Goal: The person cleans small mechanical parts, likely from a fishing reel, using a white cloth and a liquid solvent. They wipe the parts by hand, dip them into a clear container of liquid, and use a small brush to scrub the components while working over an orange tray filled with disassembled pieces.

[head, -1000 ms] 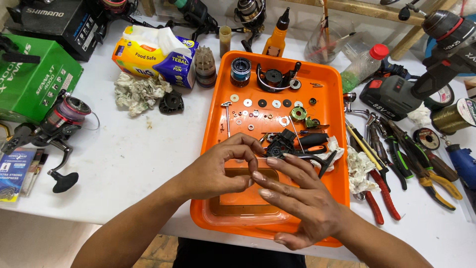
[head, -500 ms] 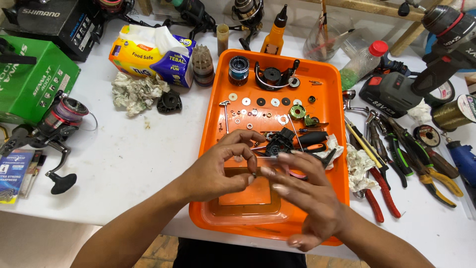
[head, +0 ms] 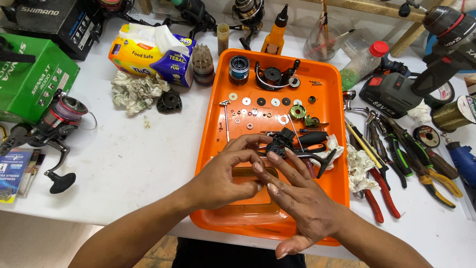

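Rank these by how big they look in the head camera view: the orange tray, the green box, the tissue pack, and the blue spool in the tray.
1. orange tray, by far the largest.
2. green box, though the frame edge cuts it off.
3. tissue pack.
4. blue spool, smallest.

Green cardboard box (head: pixel 29 82) far left of the fingers (head: pixel 258 149), white label patch on its side. Black box (head: pixel 52 20) beyond it, top-left corner. Yellow-and-blue tissue pack (head: pixel 148 57) up-left of the fingers, white tissue sticking out. Small blue-and-white blister cards (head: pixel 17 171) at the left desk (head: pixel 124 164) edge, probably tackle packs. White label on the black battery pack (head: pixel 396 97), up-right of the fingers.
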